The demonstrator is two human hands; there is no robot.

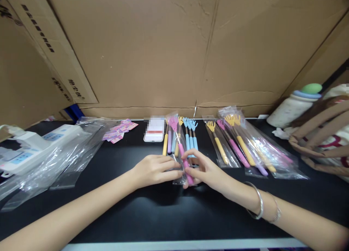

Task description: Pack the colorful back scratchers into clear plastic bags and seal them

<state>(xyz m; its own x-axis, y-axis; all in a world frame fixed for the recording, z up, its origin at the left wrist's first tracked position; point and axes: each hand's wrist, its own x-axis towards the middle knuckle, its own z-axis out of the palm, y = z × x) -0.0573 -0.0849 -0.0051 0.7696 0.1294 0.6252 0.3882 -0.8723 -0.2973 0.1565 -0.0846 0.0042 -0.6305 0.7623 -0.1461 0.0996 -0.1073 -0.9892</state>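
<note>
A pink back scratcher [182, 153] in a clear plastic sleeve lies between my hands, its claw end pointing away from me. My right hand [205, 171] is closed on its handle, thumb and fingers on either side. From the left, my left hand [159, 170] has its fingers closed on the sleeve's edge, close to the handle; the fingertips are partly hidden. Just beyond lie loose back scratchers: blue ones [191, 133] side by side, a purple one [169, 142] and a yellow one [165, 144].
Bagged back scratchers [240, 144] lie to the right, before a bottle [291, 107] and a brown bag [302, 145]. A phone [154, 129], pink cards [120, 130], clear sleeves [73, 160] and a white power strip [40, 149] are left. Cardboard [163, 51] walls the back.
</note>
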